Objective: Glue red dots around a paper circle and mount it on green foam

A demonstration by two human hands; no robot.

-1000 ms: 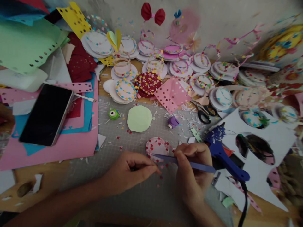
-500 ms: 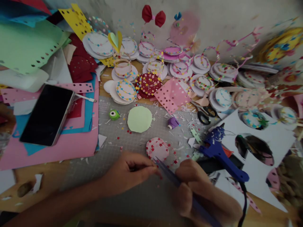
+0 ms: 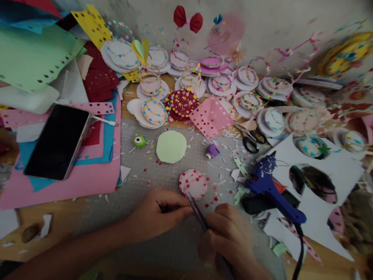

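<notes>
My right hand (image 3: 230,233) is closed around a pair of dark tweezers (image 3: 199,213), their tips apart and pointing up and left. Those tips reach the lower edge of a pale pink paper spiral (image 3: 197,188) dotted with red stars. Just left of the tips, my left hand (image 3: 163,210) is closed in a pinch; whatever lies between thumb and forefinger is too small to name. Loose red stars (image 3: 215,193) trail to the right of the spiral. Beyond it lies a light green paper disc (image 3: 171,147).
A purple punch (image 3: 212,151) and a green punch (image 3: 140,141) stand on the grey cutting mat (image 3: 131,210). Black-handled scissors (image 3: 251,143) and a blue glue gun (image 3: 271,190) lie at right. A phone (image 3: 58,142) rests on coloured paper. Several decorated paper spirals line the wall.
My right hand has moved down and slightly left with the tweezers, whose tips have swung nearer my left fingertips and show more spread. My left hand has barely moved.
</notes>
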